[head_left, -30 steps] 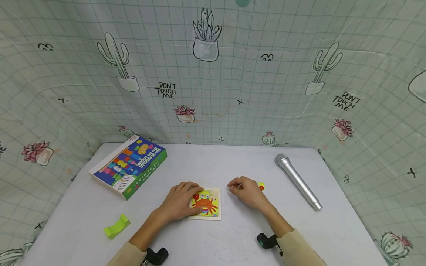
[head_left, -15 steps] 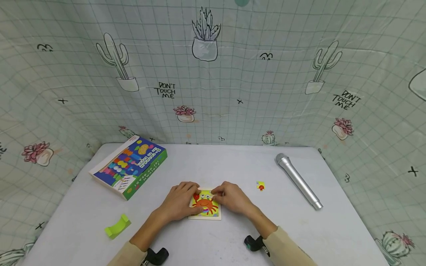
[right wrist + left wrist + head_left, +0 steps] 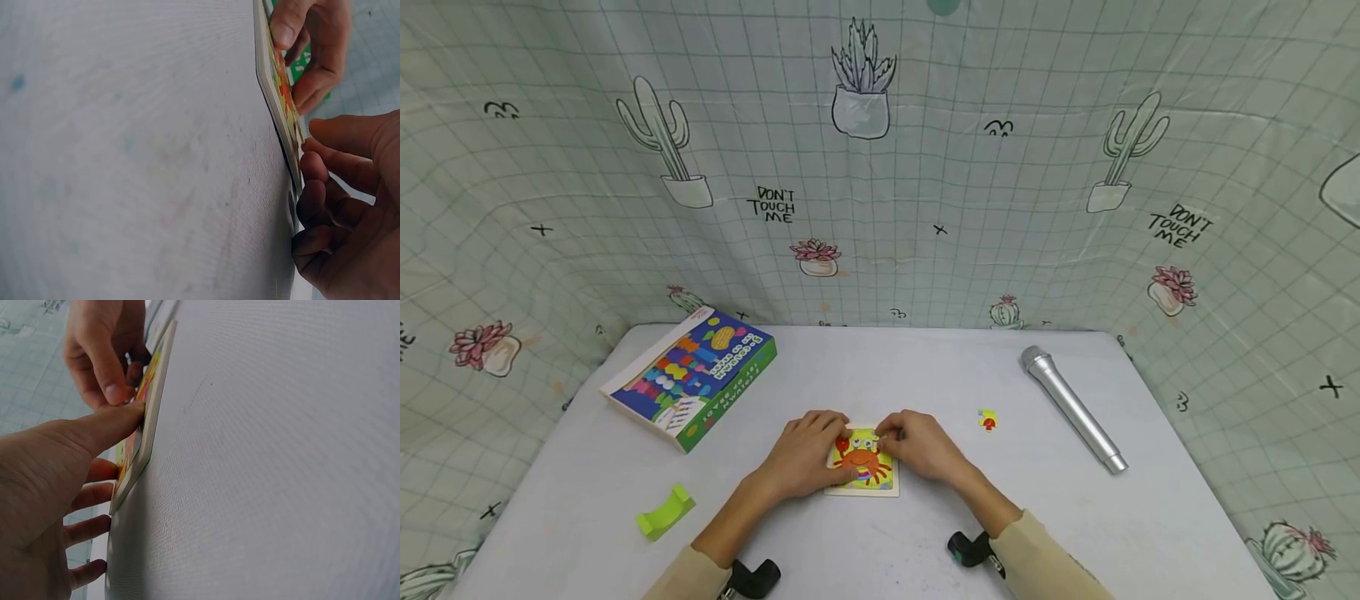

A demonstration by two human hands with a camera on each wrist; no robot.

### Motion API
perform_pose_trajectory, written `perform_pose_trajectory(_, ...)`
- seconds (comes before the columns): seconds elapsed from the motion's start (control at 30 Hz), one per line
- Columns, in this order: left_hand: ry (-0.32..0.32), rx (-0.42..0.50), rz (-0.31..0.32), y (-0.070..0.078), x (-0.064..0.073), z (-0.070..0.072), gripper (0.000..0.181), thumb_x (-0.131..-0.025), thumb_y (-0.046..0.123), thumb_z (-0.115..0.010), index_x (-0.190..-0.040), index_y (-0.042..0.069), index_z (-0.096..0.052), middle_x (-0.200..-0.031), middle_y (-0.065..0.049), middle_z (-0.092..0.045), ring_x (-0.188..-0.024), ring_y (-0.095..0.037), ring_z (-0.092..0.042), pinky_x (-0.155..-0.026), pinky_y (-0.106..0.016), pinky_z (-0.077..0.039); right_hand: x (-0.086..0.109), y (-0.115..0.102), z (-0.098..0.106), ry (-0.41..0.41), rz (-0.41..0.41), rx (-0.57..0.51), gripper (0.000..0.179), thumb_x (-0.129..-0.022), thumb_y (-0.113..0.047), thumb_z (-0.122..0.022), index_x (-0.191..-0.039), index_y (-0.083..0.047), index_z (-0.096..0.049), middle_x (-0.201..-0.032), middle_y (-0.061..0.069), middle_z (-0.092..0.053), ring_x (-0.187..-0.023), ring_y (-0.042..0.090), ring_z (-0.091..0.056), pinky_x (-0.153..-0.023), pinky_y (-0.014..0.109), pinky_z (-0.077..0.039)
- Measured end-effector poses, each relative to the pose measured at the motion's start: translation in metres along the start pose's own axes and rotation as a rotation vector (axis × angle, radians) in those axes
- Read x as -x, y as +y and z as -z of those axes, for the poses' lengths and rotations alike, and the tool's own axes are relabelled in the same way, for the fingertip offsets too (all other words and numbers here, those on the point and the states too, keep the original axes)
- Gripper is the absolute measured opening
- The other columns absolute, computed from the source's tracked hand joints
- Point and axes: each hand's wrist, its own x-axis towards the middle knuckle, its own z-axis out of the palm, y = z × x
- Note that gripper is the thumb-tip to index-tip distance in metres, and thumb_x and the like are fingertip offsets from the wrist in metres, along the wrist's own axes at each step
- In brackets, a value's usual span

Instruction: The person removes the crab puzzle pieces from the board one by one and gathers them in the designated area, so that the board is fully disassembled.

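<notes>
The crab puzzle point(image 3: 859, 460), a thin square board with a pale, wood-like rim and a glossy yellow face, lay flat on the white table point(image 3: 850, 546), whose top looked finely ribbed and lightly specked from close by. The person's left hand point(image 3: 808, 454) held it, thumb pressed on the orange crab and fingers about its left and far edges. At its far right corner was the right hand point(image 3: 925, 446), fingers bent, thumb and forefinger drawn together; whether they pinched a piece, I couldn't tell. To the right of the puzzle sat a small yellow-and-red loose piece point(image 3: 988, 419), and further right slanted a long silver microphone point(image 3: 1075, 412) with a rounded mesh head. Left of the puzzle and beyond it rested a boxy blue-and-green carton point(image 3: 692, 375); left and slightly nearer, a smooth, concave lime block point(image 3: 666, 512). Behind it all hung a creased, gridded cloth point(image 3: 925, 167) printed with cacti.
</notes>
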Motion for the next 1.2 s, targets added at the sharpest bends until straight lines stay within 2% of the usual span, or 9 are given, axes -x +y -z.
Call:
perform_pose_trajectory(0.17,0.007,0.010,-0.004,-0.002,0.000,-0.002,0.051,-0.084,0.049,-0.076,-0.119,0.014,-0.066,-0.138,-0.006,-0.057,-0.131,-0.031,-0.047,-0.103,-0.061,-0.038,-0.001,0.000,-0.001,0.007,-0.004,-0.004,0.012,-0.092,-0.015,-0.068,-0.101,-0.010,-0.073,-0.081,-0.006,-0.060,-0.074,0.010,-0.053,-0.067,0.027,-0.043)
perform_pose_trajectory(0.33,0.060,0.029,0.018,-0.004,-0.004,-0.007,0.036,-0.089,0.044,-0.074,-0.112,0.016,-0.067,-0.131,-0.004,-0.060,-0.125,-0.030,-0.050,-0.100,-0.060,-0.039,-0.006,0.000,-0.002,0.018,-0.014,0.001,0.006,-0.092,-0.016,-0.070,-0.096,-0.012,-0.073,-0.077,-0.006,-0.061,-0.071,0.010,-0.053,-0.064,0.026,-0.043)
perform_pose_trajectory(0.47,0.097,0.044,0.043,-0.001,-0.007,-0.009,0.034,-0.087,0.043,-0.077,-0.105,0.016,-0.066,-0.124,-0.004,-0.062,-0.120,-0.031,-0.051,-0.098,-0.060,-0.040,-0.009,0.000,-0.002,0.014,-0.022,0.003,0.007,-0.091,-0.019,-0.072,-0.092,-0.012,-0.072,-0.075,-0.007,-0.060,-0.069,0.010,-0.053,-0.062,0.025,-0.042)
perform_pose_trajectory(0.67,0.102,0.045,0.075,0.001,-0.009,-0.010,0.036,-0.084,0.044,-0.080,-0.100,0.016,-0.064,-0.120,-0.003,-0.061,-0.116,-0.031,-0.051,-0.096,-0.058,-0.042,-0.012,0.000,-0.002,0.014,-0.022,0.005,0.004,-0.090,-0.018,-0.073,-0.088,-0.015,-0.071,-0.072,-0.006,-0.060,-0.067,0.010,-0.053,-0.060,0.025,-0.041)
perform_pose_trajectory(0.83,0.107,0.066,0.069,0.001,-0.010,-0.008,0.037,-0.082,0.044,-0.081,-0.097,0.014,-0.065,-0.116,-0.005,-0.061,-0.113,-0.032,-0.053,-0.093,-0.052,-0.047,-0.013,-0.001,-0.002,0.012,-0.030,0.009,0.004,-0.089,-0.017,-0.073,-0.086,-0.015,-0.070,-0.072,-0.007,-0.061,-0.066,0.010,-0.053,-0.061,0.025,-0.041)
perform_pose_trajectory(1.2,0.114,0.077,0.072,0.001,-0.013,-0.006,0.038,-0.079,0.046,-0.083,-0.094,0.015,-0.066,-0.116,-0.004,-0.063,-0.111,-0.031,-0.054,-0.091,-0.050,-0.047,-0.013,0.000,0.001,0.000,-0.038,-0.025,0.005,-0.089,-0.017,-0.073,-0.085,-0.017,-0.070,-0.072,-0.008,-0.062,-0.066,0.008,-0.054,-0.063,0.025,-0.043)
